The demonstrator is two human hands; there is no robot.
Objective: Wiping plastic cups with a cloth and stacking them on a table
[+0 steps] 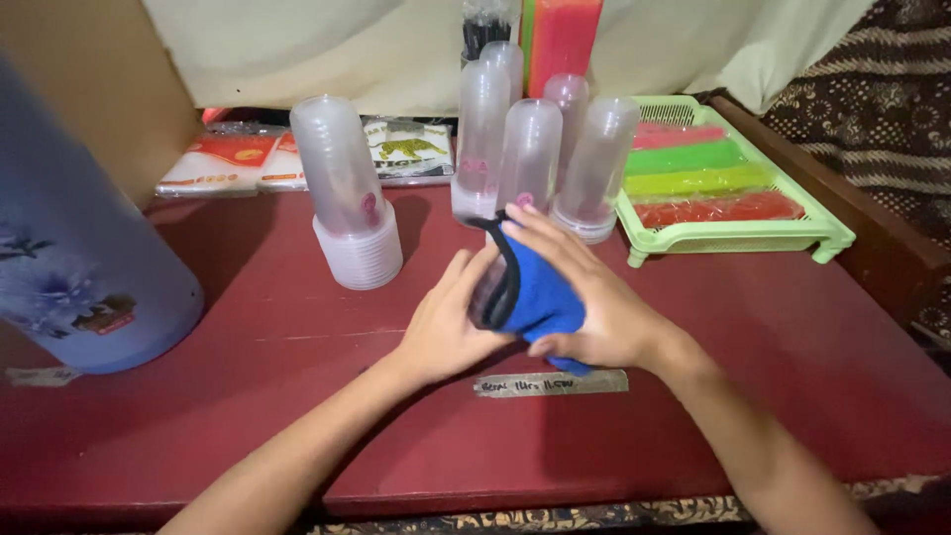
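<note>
Wiping a clear plastic cup (487,297) with a blue cloth (535,287), low over the middle of the dark red desk (248,327). Left hand (446,327) cupping the cup from its side, fingers (466,272) curled round it to steady it. Right hand (584,297) spread over the cloth, fingers (540,230) pressing it against the cup so the fabric wraps the wall. Just behind, tall stacks of upturned clear cups (530,159), within easy reach. Further left, another stack of cups (347,193), apart from the group. At right, a green tray (733,236) with coloured strips. At far left, a large blue jug (79,248).
</note>
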